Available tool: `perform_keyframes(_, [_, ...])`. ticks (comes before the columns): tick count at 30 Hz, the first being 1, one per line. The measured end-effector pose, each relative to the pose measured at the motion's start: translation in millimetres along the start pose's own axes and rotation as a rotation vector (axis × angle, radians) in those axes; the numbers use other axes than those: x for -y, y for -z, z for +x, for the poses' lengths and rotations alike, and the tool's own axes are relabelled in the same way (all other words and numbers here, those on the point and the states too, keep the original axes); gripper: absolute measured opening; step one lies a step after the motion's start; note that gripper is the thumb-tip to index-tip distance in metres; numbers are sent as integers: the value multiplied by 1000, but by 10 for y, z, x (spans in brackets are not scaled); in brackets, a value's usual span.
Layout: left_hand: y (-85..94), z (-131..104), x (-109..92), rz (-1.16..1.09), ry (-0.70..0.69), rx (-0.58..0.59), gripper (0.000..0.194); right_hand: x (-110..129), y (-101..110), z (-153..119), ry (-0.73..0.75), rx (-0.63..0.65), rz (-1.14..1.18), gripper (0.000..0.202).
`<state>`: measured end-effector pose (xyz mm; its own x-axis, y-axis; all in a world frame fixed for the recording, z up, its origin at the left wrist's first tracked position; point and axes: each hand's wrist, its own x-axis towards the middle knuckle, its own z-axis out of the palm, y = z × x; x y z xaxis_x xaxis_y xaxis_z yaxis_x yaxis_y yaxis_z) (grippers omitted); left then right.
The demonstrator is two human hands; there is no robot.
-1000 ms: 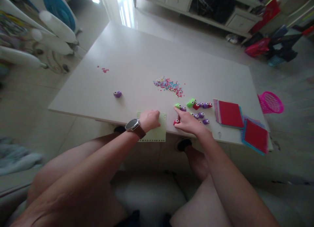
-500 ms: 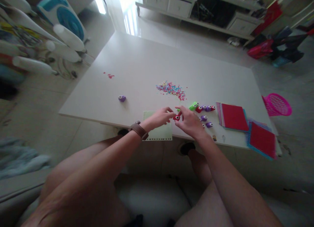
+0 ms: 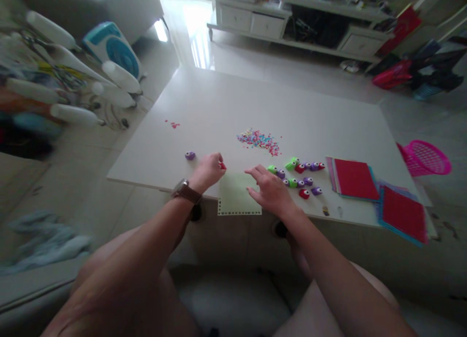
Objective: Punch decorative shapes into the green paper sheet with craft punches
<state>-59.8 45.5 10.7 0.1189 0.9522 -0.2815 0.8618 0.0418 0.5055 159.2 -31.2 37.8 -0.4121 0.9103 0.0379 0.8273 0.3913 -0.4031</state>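
My left hand (image 3: 209,170), with a brown watch at the wrist, pinches a small red piece (image 3: 222,166) above the upper left corner of a pale green sheet (image 3: 240,196). A purple piece with an eye (image 3: 190,155) lies to its left. Over the right side of the sheet, my right hand (image 3: 268,187) has its fingers apart and holds nothing. Beside it are several green, purple and red pieces with eyes (image 3: 293,163). A heap of small coloured bits (image 3: 259,141) lies beyond the hands.
Stacks of red and coloured sheets (image 3: 355,179) lie on the right of the white table (image 3: 219,98). A few red bits (image 3: 174,125) are at the far left. A pink basket (image 3: 426,158) stands past the right edge.
The red piece, between both hands before, is now in my left hand, which has moved left. My right hand has let go of it and opened. The camera view has shifted slightly.
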Motion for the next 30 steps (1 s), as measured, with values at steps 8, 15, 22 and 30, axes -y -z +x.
perform_keyframes(8, [246,-99,245,300,-13,-63,32,74,-11,-36,-20,132,-27,23])
perform_keyframes(15, [84,-81,222,309,-126,-18,30,160,-43,-102,13,189,-23,21])
perform_keyframes(22, [142,36,429,394,-32,4,36,167,-75,-133,52,228,-35,14])
perform_keyframes(30, [282,121,608,459,140,-38,57,125,-130,-121,66,237,-73,16])
